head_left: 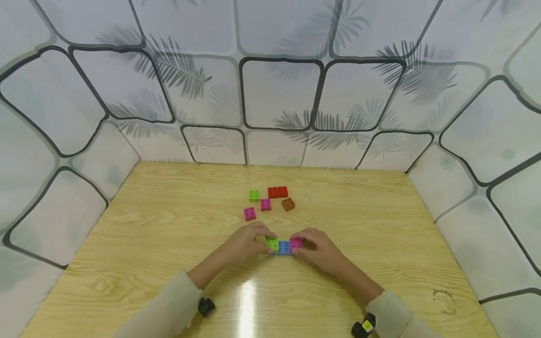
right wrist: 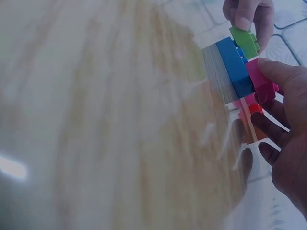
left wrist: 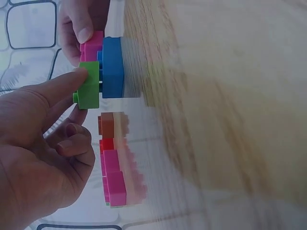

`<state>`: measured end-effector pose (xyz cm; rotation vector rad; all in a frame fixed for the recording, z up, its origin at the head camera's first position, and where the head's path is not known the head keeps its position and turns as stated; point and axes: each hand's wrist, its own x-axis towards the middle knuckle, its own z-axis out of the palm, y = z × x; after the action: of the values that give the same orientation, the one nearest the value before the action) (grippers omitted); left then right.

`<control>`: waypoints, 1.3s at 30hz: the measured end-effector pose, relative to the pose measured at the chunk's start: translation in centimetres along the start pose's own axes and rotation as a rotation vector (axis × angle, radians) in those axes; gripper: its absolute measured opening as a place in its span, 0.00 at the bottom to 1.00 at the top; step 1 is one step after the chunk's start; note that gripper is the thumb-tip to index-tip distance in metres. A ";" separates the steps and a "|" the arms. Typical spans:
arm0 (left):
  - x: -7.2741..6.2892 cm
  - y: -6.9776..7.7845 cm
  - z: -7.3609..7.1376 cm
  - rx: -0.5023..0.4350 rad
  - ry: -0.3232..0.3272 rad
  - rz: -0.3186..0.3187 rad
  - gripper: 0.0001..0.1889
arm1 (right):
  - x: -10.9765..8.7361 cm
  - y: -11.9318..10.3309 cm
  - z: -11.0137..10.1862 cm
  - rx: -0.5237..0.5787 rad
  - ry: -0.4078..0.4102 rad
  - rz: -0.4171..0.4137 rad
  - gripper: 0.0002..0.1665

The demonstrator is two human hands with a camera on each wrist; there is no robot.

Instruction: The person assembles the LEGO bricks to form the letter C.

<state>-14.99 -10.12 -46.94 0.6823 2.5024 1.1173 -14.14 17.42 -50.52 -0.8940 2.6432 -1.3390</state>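
Observation:
A long blue toy brick lies on the table with studs showing at its middle. My left hand pinches a lime green brick at the blue brick's left end. In the left wrist view a thin gap shows between the green brick and the blue brick. At the other end my right hand pinches a pink brick between thumb and finger. The right wrist view has this pink brick against the blue brick's studded side, slightly tilted to it.
Beyond the hands lie several loose bricks: a lime green one, a long red one, a brown one and two pink ones. Patterned walls enclose the wooden table at the back and sides.

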 end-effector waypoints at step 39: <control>-0.5 0.7 0.0 0.188 0.070 -0.023 0.18 | 0.2 0.1 0.0 -0.048 0.013 -0.021 0.17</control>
<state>-14.34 -10.04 -46.40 0.6723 2.6927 0.9209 -14.33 17.37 -50.57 -0.9244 2.6945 -1.2949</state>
